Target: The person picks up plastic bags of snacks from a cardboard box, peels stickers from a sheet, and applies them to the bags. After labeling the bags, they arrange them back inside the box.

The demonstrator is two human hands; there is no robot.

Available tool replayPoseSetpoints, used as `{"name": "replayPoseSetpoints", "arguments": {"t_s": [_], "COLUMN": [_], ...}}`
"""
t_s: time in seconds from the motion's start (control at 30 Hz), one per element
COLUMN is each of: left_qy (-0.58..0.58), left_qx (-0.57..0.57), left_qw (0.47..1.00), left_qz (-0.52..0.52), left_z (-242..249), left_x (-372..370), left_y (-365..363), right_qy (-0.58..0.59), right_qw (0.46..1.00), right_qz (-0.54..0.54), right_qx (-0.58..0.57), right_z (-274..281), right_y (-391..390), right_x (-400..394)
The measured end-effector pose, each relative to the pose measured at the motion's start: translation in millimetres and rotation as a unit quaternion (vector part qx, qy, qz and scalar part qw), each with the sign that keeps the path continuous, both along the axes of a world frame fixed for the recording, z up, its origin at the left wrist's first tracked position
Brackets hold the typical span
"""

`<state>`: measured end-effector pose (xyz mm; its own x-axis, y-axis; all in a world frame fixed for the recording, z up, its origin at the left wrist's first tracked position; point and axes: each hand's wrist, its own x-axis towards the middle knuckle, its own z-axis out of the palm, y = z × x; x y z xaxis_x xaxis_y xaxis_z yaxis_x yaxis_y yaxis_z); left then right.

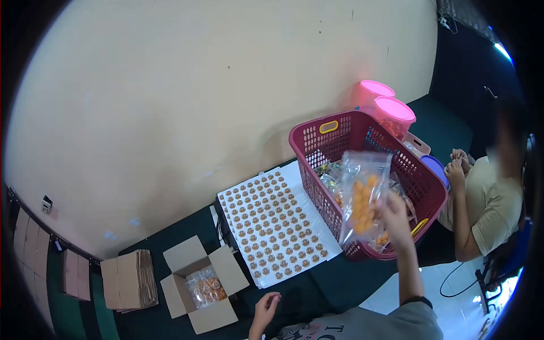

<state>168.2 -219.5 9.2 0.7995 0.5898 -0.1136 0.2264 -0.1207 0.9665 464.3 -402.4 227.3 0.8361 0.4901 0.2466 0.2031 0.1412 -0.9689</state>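
Note:
My right hand (394, 212) grips a clear plastic bag of orange snacks (364, 198) by its side, above a large maroon laundry basket (317, 190). More filled plastic bags (331, 184) lie inside the basket, partly hidden by the held bag. My left hand (266, 309) is low, near the front of the table, with its fingers curled together and nothing visible in them. Left of it stands an open cardboard box (184, 255) with packed bags of orange snacks (205, 288) inside. Sheets of round stickers (272, 226) lie between box and basket.
Flattened cardboard boxes (127, 280) are stacked on the dark green tablecloth (317, 289) at left. Pink-lidded tubs (394, 110) and a purple lid (435, 170) stand behind and beside the basket. Another person (487, 198) sits at right, both hands near the purple lid.

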Motion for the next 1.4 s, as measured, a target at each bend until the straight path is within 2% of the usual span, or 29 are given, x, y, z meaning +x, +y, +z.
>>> {"name": "replayPoseSetpoints", "arguments": {"t_s": [0.03,0.1,0.17,0.2,0.3,0.33,0.4,0.5,0.7,0.77,0.8,0.83,0.9,0.97,1.03,1.07,1.1,1.17,1.27,1.3,1.37,1.4], "left_qy": [-0.035,-0.032,-0.126,-0.165,-0.191,-0.143,-0.125,-0.128,-0.101,-0.141,-0.141,-0.146,-0.150,-0.113,-0.118,-0.138,-0.157,-0.227,-0.250,-0.271,-0.294,-0.298], "left_qx": [-0.088,-0.119,-0.237,-0.259,-0.210,-0.209,-0.213,-0.224,-0.174,-0.212,-0.214,-0.243,-0.272,-0.260,-0.249,-0.261,-0.272,-0.281,-0.297,-0.288,-0.279,-0.300], "left_qw": [0.995,0.992,0.963,0.950,0.956,0.967,0.969,0.965,0.979,0.964,0.964,0.955,0.945,0.952,0.954,0.942,0.928,0.902,0.877,0.868,0.858,0.848], "left_qz": [0.014,0.003,-0.026,-0.060,-0.075,-0.027,-0.009,0.045,0.037,0.072,0.072,0.086,0.100,0.117,0.119,0.158,0.198,0.237,0.283,0.300,0.314,0.321], "left_z": [9,23,47,51,66,76,74,74,71,75,77,78,78,73,61,57,54,53,64,61,53,48], "left_x": [4,8,14,16,23,26,27,29,16,15,14,13,10,2,-6,-11,-17,-32,-57,-65,-75,-79], "left_y": [1,4,3,5,-2,-7,-9,-15,-13,-17,-18,-19,-18,-14,-8,-2,5,22,42,49,62,66], "right_qy": [0.028,0.059,0.092,0.115,0.131,0.135,0.228,0.254,0.197,0.258,0.184,0.185,0.198,0.193,0.149,0.168,0.168,0.200,0.108,0.067,0.053,0.009], "right_qw": [0.999,0.990,0.976,0.969,0.957,0.955,0.938,0.934,0.911,0.907,0.919,0.919,0.924,0.918,0.899,0.896,0.900,0.932,0.964,0.961,0.951,0.950], "right_qz": [0.036,0.128,0.197,0.217,0.255,0.261,0.259,0.249,0.355,0.333,0.329,0.328,0.324,0.344,0.402,0.406,0.392,0.290,0.141,0.113,0.123,0.128], "right_qx": [-0.008,0.001,0.001,-0.012,-0.034,-0.036,-0.018,-0.029,-0.069,-0.027,-0.114,-0.115,-0.040,-0.037,-0.084,-0.069,-0.088,-0.086,-0.199,-0.245,-0.279,-0.284], "right_z": [-9,-35,-66,-81,-118,-119,-120,-120,-123,-131,-138,-142,-142,-164,-176,-182,-174,-197,-233,-248,-263,-275], "right_y": [3,14,31,37,49,51,54,57,58,65,66,67,74,79,79,81,81,82,73,72,75,81], "right_x": [-18,-48,-74,-87,-116,-124,-137,-142,-147,-156,-154,-158,-169,-169,-162,-154,-143,-126,-104,-99,-102,-106]}}
